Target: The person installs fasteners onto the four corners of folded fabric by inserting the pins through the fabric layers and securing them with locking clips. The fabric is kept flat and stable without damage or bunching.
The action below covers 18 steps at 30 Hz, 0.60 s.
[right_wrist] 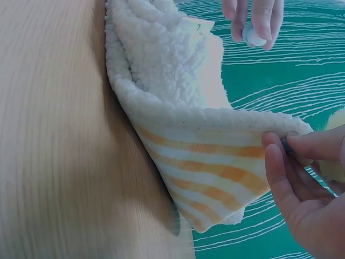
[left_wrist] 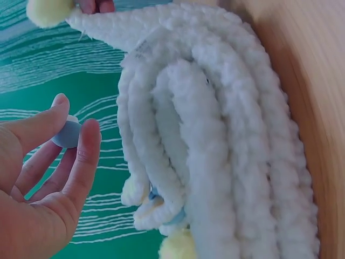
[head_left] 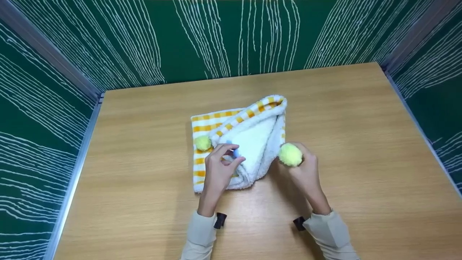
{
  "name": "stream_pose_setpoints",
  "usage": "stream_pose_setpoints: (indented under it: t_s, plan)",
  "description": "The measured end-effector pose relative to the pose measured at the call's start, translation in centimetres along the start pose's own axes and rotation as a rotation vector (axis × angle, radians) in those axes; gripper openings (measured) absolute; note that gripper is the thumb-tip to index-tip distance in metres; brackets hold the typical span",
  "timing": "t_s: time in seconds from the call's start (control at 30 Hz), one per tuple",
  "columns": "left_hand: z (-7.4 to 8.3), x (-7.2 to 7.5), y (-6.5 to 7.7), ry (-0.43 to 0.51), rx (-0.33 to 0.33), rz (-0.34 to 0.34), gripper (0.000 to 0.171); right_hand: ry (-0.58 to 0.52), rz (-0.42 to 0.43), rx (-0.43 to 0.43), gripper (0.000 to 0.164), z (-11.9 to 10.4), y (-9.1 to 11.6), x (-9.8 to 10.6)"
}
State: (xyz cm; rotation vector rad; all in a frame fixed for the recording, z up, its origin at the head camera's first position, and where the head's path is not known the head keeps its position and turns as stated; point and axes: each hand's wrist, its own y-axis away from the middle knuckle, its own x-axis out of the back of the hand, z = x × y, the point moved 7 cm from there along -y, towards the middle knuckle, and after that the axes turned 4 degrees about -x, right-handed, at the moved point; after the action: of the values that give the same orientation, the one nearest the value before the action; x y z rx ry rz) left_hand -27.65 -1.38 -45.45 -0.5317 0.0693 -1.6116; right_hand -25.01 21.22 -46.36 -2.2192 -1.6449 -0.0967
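Observation:
A yellow-and-white checked blanket (head_left: 202,126) with a white fleece lining lies folded, and pale yellow pompoms hang at its corners. Between thumb and fingers, my left hand (head_left: 222,164) pinches a small round blue piece (left_wrist: 68,135) with a white top, held above the folds. My right hand (head_left: 305,168) grips one blanket corner, raised off the table, beside a yellow pompom (head_left: 290,154). A dark bluish bit (right_wrist: 285,144) shows at the pinched corner in the right wrist view. More blue shows low on the fleece (left_wrist: 215,135), partly hidden by folds.
The blanket lies on a wooden table (head_left: 144,144). Green panels with white wavy lines (head_left: 231,39) stand behind and at both sides. Another yellow pompom (head_left: 203,143) rests at the blanket's left. A small tag (right_wrist: 198,25) stands up from the fleece.

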Motion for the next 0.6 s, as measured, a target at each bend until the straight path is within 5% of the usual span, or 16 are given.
stream_pose_setpoints:
  t_s: [0.27, 0.6]
  plan:
    - [0.9, -1.1, -0.1, 0.018, -0.010, -0.018, 0.031, 0.023, -0.012, 0.009, 0.033, -2.9, 0.5, 0.0]
    - [4.7, -2.0, -0.8, 0.048, -0.012, -0.059, 0.027, 0.030, -0.029, -0.010, 0.031, -3.3, 0.2, 0.3]
